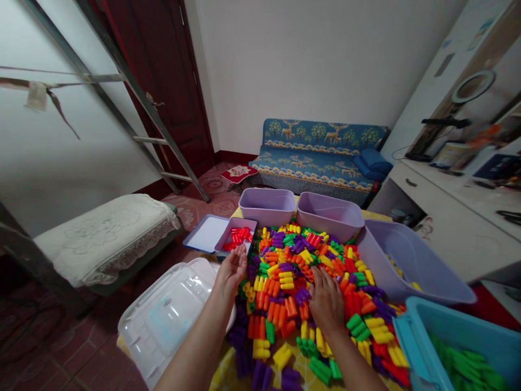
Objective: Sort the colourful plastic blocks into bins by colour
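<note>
A heap of plastic toy building pieces (277,312), shaped like joined tubes in red, orange, yellow, green and purple, covers the table. My left hand (234,267) is beside the heap, palm turned up, fingers apart and slightly bent, with nothing visible in it. Just beyond its fingertips stands a small box (222,250) with red pieces (237,238) inside. My right hand (326,300) rests on the heap, palm down and fingers spread, its fingertips touching orange and purple pieces. What lies under that palm is hidden.
Two lilac bins (266,216) (329,221) stand behind the heap. A larger lilac bin (415,285) at the right holds a few yellow pieces. A turquoise bin (421,347) contains green pieces. Clear plastic lids (171,309) lie at the left. Beyond are a sofa (313,157) and ladder (163,142).
</note>
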`<state>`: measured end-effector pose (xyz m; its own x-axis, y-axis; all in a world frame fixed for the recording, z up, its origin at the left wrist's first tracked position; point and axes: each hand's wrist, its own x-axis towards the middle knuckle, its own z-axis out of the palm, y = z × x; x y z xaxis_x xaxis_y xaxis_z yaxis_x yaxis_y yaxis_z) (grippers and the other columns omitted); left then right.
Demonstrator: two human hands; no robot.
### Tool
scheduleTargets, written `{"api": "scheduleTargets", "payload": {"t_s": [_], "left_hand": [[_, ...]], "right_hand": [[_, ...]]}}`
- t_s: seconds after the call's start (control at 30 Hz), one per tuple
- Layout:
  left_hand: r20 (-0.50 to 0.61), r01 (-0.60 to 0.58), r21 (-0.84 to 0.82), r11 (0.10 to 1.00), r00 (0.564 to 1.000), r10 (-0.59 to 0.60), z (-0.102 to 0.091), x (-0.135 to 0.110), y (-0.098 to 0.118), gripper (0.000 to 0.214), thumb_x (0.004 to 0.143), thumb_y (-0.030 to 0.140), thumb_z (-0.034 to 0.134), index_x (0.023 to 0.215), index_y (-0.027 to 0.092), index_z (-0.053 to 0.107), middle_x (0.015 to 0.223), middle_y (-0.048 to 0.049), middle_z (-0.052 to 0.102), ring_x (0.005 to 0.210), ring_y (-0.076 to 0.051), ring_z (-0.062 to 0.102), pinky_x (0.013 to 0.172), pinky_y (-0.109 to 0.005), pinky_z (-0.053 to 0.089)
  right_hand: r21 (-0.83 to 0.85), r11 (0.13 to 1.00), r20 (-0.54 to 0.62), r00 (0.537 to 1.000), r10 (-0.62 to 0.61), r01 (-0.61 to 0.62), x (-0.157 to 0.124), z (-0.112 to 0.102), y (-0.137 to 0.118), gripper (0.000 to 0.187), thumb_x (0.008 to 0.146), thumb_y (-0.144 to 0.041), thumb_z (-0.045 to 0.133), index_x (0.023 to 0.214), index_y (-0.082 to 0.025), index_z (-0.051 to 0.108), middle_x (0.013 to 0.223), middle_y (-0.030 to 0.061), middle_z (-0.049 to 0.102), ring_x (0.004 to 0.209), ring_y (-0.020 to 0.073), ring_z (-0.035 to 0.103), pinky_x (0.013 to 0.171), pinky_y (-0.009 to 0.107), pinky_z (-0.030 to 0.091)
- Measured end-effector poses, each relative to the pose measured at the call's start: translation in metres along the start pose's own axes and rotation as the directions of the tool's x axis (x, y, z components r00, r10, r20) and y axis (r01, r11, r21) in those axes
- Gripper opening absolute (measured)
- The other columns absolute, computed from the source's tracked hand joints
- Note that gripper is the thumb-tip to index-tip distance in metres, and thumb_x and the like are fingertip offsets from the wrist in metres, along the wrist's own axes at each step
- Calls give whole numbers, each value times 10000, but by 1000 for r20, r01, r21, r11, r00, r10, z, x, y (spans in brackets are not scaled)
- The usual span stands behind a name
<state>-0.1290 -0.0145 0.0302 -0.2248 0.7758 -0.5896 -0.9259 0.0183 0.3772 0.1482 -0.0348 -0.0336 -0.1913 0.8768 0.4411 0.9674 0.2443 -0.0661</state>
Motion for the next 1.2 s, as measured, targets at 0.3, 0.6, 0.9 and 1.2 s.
{"api": "scheduleTargets", "payload": {"t_s": [0.3, 0.6, 0.9, 1.2], "left_hand": [[537, -544, 833, -100, 754, 379, -13, -18, -18, 220, 783, 207, 649, 996, 195, 704, 1022, -77, 688, 1031, -232, 619, 932, -348, 458], [548, -291, 647, -705, 820, 165, -15, -29, -25, 352, 794, 192, 608, 1137, 243, 666, 1061, -88, 658, 961, -248, 647, 760, -309, 479], [488, -489, 679, 547, 858, 162, -8, -15, -48, 390, 673, 233, 765, 1042, 147, 671, 1005, -107, 713, 878, -229, 673, 765, -339, 535], [385, -251, 580, 775, 923, 11, -10, -7, -66, 423, 591, 229, 852, 979, 120, 720, 908, -110, 732, 774, -193, 681, 647, -252, 527]], "right_hand": [[8, 1000, 1, 1000, 7, -7, 0, -2, -1, 409, 910, -184, 409, 1298, -136, 531, 1312, 110, 597, 1265, 231, 469, 1066, 394, 320], [4, 1000, 2, 1000, 3, -3, 0, -2, -1, 402, 917, -189, 426, 1301, -118, 523, 1309, 111, 600, 1260, 233, 470, 1079, 400, 305], [12, 1000, 13, 1000, 7, -7, 0, -3, -2, 402, 916, -190, 427, 1300, -114, 522, 1317, 110, 595, 1265, 238, 464, 1083, 404, 296], [32, 999, 21, 1000, 22, -23, -1, -3, -2, 419, 915, -198, 407, 1313, -136, 521, 1338, 109, 581, 1280, 233, 456, 1081, 410, 296]]}}
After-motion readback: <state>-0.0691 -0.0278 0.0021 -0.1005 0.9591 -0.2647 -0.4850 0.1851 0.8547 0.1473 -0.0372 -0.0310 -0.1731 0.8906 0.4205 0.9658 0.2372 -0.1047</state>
